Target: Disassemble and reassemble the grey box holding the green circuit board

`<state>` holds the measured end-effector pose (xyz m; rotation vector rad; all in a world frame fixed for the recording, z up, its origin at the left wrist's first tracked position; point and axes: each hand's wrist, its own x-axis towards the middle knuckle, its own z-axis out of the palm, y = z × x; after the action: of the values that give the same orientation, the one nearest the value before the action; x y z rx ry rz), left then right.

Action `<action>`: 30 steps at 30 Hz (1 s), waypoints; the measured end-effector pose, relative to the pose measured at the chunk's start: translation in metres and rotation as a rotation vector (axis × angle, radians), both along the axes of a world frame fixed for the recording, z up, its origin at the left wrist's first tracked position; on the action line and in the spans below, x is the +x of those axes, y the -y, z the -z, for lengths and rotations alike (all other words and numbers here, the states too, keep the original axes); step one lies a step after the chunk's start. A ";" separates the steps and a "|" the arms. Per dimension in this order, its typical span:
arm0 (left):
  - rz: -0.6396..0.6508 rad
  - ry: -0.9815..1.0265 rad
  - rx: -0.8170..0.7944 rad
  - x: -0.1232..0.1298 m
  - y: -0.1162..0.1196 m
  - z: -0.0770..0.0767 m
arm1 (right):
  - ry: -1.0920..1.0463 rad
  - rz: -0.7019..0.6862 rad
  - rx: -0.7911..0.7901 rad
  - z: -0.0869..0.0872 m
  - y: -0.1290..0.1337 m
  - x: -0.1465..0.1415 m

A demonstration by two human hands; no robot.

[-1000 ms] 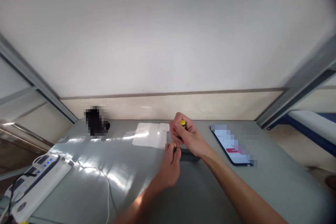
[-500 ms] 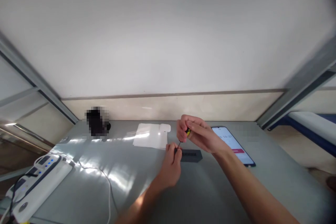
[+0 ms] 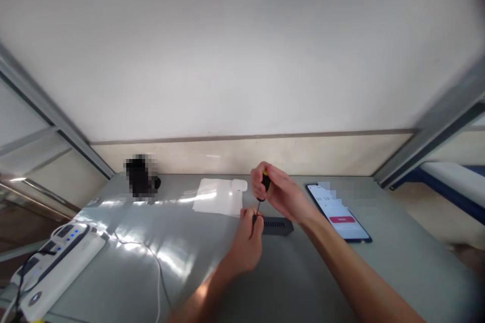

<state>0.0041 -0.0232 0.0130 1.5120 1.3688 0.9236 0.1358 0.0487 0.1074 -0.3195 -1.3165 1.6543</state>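
Observation:
My right hand [image 3: 282,194] is closed around the black and yellow handle of a screwdriver [image 3: 266,181], held almost upright. Its thin shaft points down to the fingertips of my left hand [image 3: 248,242]. Those fingers pinch the left end of a dark grey slotted casing [image 3: 278,227] lying on the table. A row of narrow slots shows along the casing's top; its left end is hidden under my fingers. Where the screwdriver tip meets the casing, my left fingers cover it.
A phone [image 3: 339,214] with a lit screen lies right of my right forearm. Behind my left hand are a white sheet [image 3: 215,199] and a small white object [image 3: 239,185]. A white power strip [image 3: 62,267] with cables stands at left; a blurred black object [image 3: 140,176] sits at the back.
My right hand has turned and shifted slightly left, so more of the screwdriver handle shows and it stands more upright. My left hand stays on the casing.

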 end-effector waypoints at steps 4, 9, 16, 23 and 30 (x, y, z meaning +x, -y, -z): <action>-0.002 0.005 -0.001 0.000 0.000 0.000 | 0.011 0.082 0.064 -0.001 0.000 0.000; -0.003 0.002 -0.010 0.000 0.000 0.002 | 0.016 0.100 0.000 -0.001 0.002 -0.002; -0.002 0.011 -0.006 -0.001 0.000 -0.002 | 0.061 0.056 0.003 -0.001 0.003 -0.006; -0.022 0.010 -0.033 0.000 0.000 -0.001 | 0.019 0.073 0.011 -0.005 0.011 -0.010; -0.018 0.000 -0.012 -0.001 -0.001 0.004 | 0.027 0.069 -0.004 -0.001 0.012 -0.013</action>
<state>0.0027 -0.0218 0.0088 1.4934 1.3872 0.9252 0.1230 0.0370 0.1080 -0.3860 -1.3084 1.6001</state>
